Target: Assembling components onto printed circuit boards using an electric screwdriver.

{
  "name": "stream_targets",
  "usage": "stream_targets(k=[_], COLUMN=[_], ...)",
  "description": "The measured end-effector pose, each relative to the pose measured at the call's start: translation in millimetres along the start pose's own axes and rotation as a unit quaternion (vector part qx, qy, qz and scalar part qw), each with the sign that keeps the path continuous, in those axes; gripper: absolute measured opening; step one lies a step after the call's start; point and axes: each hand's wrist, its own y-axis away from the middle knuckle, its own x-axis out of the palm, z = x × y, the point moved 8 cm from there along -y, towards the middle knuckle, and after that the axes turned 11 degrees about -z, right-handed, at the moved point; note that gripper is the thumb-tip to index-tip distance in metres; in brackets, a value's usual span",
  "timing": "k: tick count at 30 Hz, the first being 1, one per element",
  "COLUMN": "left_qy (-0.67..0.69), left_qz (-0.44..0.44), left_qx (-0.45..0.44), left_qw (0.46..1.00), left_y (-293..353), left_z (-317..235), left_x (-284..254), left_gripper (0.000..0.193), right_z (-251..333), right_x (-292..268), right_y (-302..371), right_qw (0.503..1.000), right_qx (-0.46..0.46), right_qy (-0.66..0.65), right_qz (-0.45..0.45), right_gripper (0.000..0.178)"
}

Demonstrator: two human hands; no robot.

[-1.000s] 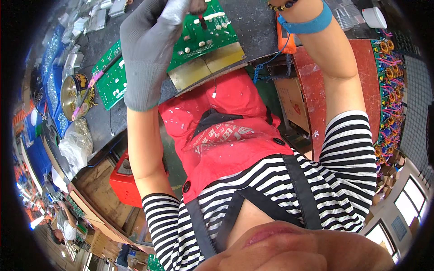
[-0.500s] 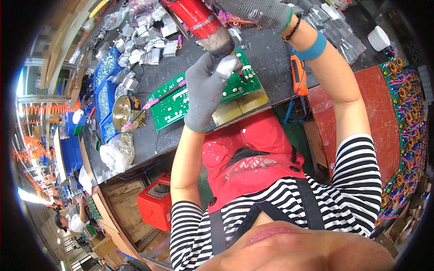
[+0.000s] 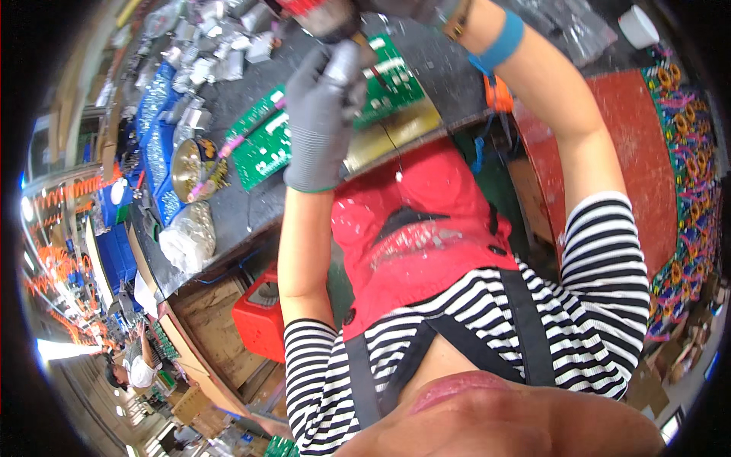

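Observation:
My left hand [image 3: 318, 114], in a grey knit glove, is closed, with thumb and fingers drawn together just under the dark nose of a red power drill [image 3: 327, 19]. What the fingertips hold is hidden and blurred. At the top edge, my right hand [image 3: 415, 7], also gloved, is at the drill, closed around its handle side; part of it is cut off. Below both hands lies a green circuit board [image 3: 259, 148] with white markings and small parts, partly covered by my left hand. A yellowish metal plate [image 3: 400, 133] lies along the board's near edge.
Silver heat sinks [image 3: 221, 49] lie heaped at the far left. Blue bins [image 3: 156, 145] of small metal parts, a round tin [image 3: 186, 169] and a plastic bag [image 3: 186, 240] stand at the left. An orange tool [image 3: 499, 93], a white tub [image 3: 638, 27] and wired boards [image 3: 689, 167] are at the right.
The view has shifted, so the bench and board sit higher and further left in the picture. The drill is more cut off at the top. My hands remain at the drill and board.

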Motion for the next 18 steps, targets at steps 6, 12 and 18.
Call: stream_targets(k=[6,12,18], left_qy=[-0.051,0.165,0.175], left_qz=[-0.036,-0.078,-0.035], left_qx=[0.054,-0.174,-0.161], left_qw=[0.997,0.968,0.971], left_y=[47,77,84], left_z=[37,81,79], left_x=[-28,-38,-59], left_gripper=[0.036,0.028,0.024], right_z=[-30,-72,-125], right_x=[-38,-109,-149], right_y=[-1,52,117], right_qw=[0.997,0.956,0.839], right_qx=[0.007,0.243,0.169], right_qy=[0.075,-0.127,0.507], right_qz=[0.008,-0.1,0.101], right_gripper=[0.031,0.043,0.03])
